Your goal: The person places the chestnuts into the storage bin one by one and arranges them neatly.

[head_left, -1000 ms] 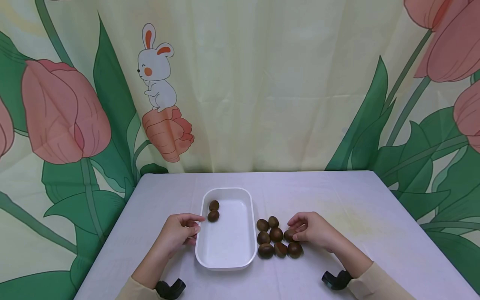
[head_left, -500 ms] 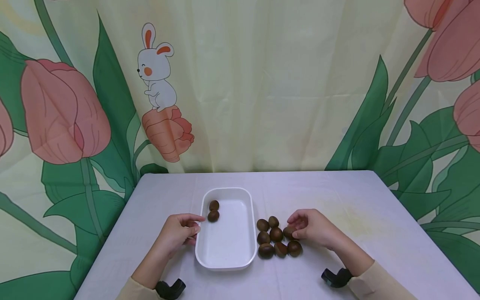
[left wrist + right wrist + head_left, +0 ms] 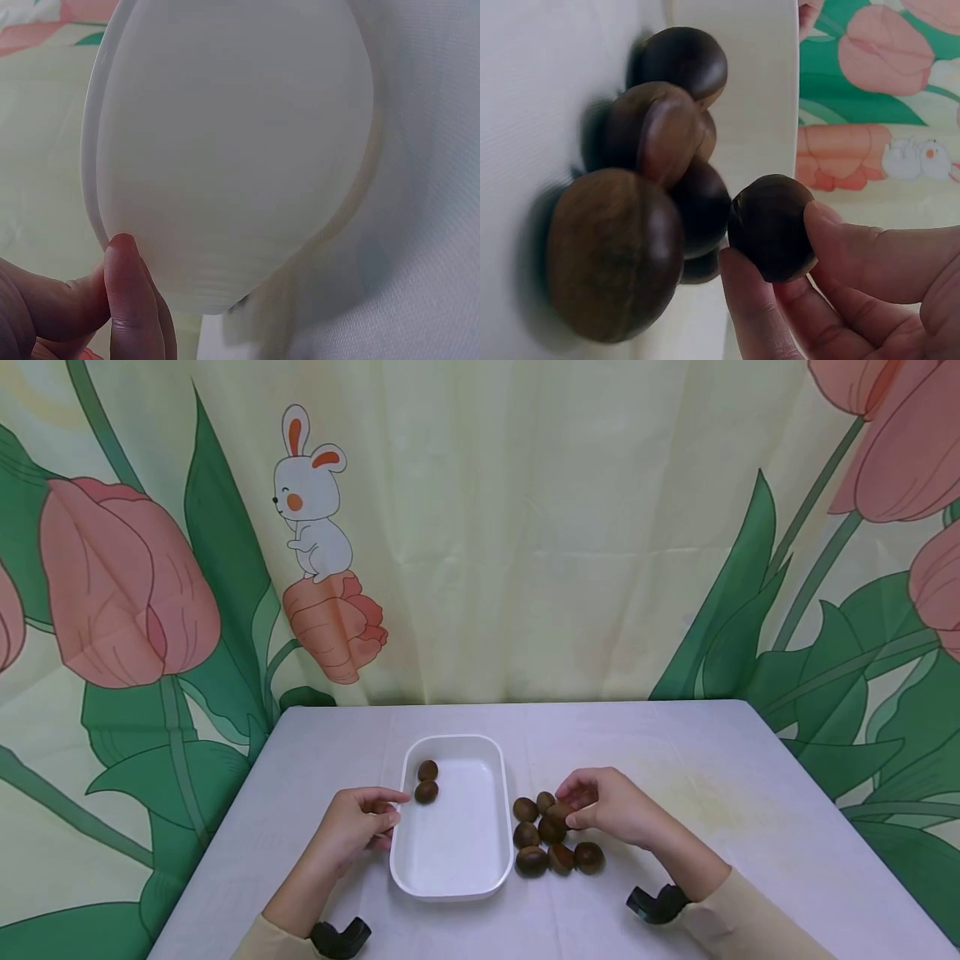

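My right hand (image 3: 618, 810) pinches a brown chestnut (image 3: 771, 229) between thumb and fingertips. It holds this nut just above several other chestnuts (image 3: 532, 862), which lie grouped on the table right of a white tray (image 3: 455, 893). In the right wrist view the held nut hangs clear of the tablecloth, beside the nearest loose chestnut (image 3: 619, 255). My left hand (image 3: 352, 827) grips the tray's left rim, its index finger over the edge. Two chestnuts (image 3: 427, 792) sit inside the tray near its upper left wall. The left wrist view shows the tray's outer wall (image 3: 232, 150) close up.
A white cloth covers the table (image 3: 675, 760), whose far edge meets a curtain (image 3: 525, 527) printed with tulips, a rabbit and a carrot. Black wrist cameras (image 3: 341, 938) sit on both forearms near the front.
My right hand has lifted a chestnut from the right side of the group and carried it up and left over the others. The left hand and tray have stayed in place.
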A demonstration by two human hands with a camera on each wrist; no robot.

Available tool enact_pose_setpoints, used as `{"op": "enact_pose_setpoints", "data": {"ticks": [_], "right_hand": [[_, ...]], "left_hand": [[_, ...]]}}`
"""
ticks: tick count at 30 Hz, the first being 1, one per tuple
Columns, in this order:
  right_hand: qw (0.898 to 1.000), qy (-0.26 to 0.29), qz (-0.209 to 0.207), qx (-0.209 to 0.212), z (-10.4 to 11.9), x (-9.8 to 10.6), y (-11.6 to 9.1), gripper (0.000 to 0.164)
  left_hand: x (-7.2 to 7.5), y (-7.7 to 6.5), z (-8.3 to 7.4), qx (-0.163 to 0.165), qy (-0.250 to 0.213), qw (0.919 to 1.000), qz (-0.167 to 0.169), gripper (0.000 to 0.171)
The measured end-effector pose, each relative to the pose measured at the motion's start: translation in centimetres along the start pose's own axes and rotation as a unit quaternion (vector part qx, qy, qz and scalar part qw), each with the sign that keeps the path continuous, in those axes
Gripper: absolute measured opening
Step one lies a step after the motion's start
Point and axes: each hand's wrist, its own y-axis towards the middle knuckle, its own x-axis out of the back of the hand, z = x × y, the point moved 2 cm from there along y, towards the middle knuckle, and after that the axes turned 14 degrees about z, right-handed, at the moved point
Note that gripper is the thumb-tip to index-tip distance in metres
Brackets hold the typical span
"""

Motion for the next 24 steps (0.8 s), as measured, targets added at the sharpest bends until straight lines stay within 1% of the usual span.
{"op": "enact_pose_setpoints", "data": {"ticks": [8, 11, 18, 24], "right_hand": [[0.999, -0.027, 0.007, 0.022, 1.9, -0.6, 1.1, 0.026], [0.999, -0.033, 0.009, 0.025, 2.5, -0.9, 1.6, 0.024], [0.999, -0.037, 0.016, 0.027, 4.0, -1.5, 2.7, 0.023], [0.998, -0.035, 0.027, 0.050, 5.4, -2.2, 3.7, 0.023]], "left_hand": [[0.0, 0.1, 0.2, 0.003, -0.003, 1.0000, -0.001, 0.028], [0.0, 0.1, 0.2, 0.005, -0.005, 1.0000, -0.002, 0.028], [-0.1, 0.1, 0.1, 0.004, -0.006, 1.0000, 0.000, 0.028], [0.0, 0.0, 0.1, 0.007, -0.007, 0.9999, -0.003, 0.028]]}}
